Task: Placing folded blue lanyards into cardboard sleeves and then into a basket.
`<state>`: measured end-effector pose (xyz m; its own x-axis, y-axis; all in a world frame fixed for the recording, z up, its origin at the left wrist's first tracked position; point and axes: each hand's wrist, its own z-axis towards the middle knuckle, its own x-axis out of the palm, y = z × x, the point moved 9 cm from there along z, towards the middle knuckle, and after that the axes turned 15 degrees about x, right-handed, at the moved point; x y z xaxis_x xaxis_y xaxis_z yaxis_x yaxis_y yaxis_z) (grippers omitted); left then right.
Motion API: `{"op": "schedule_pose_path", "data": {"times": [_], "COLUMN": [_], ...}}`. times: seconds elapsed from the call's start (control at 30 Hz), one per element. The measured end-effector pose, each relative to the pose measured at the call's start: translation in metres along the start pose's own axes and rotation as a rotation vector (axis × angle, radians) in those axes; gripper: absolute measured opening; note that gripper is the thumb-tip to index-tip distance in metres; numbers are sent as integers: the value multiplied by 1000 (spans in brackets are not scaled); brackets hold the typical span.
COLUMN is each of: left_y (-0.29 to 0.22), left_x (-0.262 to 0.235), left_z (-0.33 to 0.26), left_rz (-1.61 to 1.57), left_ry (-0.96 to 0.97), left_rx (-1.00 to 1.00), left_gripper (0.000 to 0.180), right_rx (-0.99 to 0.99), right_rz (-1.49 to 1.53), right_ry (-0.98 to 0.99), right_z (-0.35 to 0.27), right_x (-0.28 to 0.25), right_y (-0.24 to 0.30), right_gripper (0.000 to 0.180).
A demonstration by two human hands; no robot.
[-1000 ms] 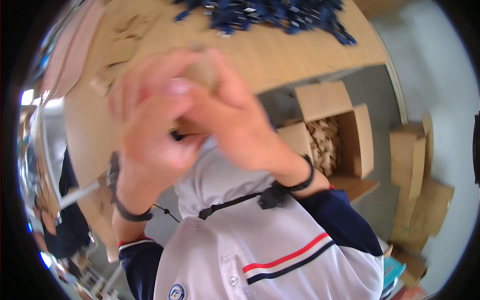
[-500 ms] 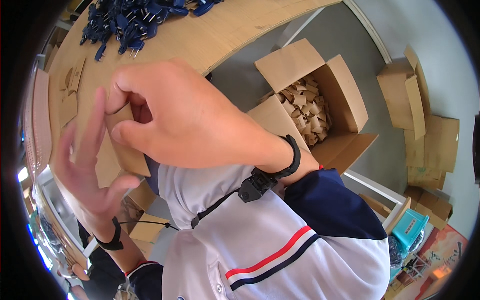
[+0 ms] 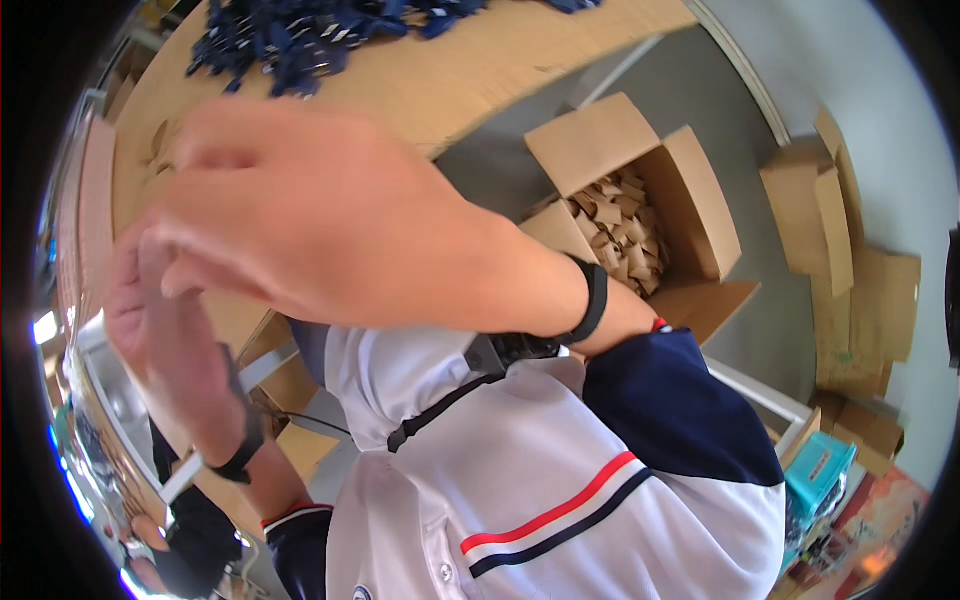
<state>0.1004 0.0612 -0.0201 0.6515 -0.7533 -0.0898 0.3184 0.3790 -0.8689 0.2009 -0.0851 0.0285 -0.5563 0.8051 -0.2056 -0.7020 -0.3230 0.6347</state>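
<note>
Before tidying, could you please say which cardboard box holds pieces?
The open box beside the table, right of centre: brown pieces show inside, unlike boxes by the wall.

The bench is showing smooth wood, the blue plugs plastic with metallic glints. Carton and folded pieces are looking like matt cardboard, the teal bin is shining like plastic, the shirt is showing smooth cloth.

Shirt white w/ navy sleeves, red + navy stripes; wristbands blk; carton & cardboard pcs brown; table tan; bin teal; blurred pile dk blue, prob. navy.
</note>
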Motion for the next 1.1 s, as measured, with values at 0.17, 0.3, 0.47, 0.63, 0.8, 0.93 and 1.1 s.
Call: {"op": "schedule_pose_path", "data": {"times": [0.17, 0.3, 0.47, 0.63, 0.8, 0.93, 1.1], "left_y": [-31, -39, -19, 24, 6, -27, -19], "left_x": [22, 23, 19, 68, 56, 70, 92], "left_z": [-24, -25, -30, -48, -56, -32, -40], "left_rz": [318, 218, 88, -643, -281, 64, -225], "left_ry": [-459, -482, -250, -285, 108, 515, 923], "left_rx": [313, 463, 134, -247, -358, 194, 116], "left_gripper": [24, 17, 24, 25, 17, 16, 5], "right_rx": [111, 127, 219, 461, 605, 890, 888], "right_rz": [41, -51, -218, -51, -5, 619, 771], "right_ry": [-228, -173, 339, 526, 607, 1176, 1573], "right_z": [-6, -7, -2, -29, -42, -88, -117], "right_x": [7, 5, 12, 33, 22, 60, 75], "right_y": [8, 12, -18, -57, -60, -47, -38], "right_gripper": [8, 13, 38, 38, 29, 35, 40]}}
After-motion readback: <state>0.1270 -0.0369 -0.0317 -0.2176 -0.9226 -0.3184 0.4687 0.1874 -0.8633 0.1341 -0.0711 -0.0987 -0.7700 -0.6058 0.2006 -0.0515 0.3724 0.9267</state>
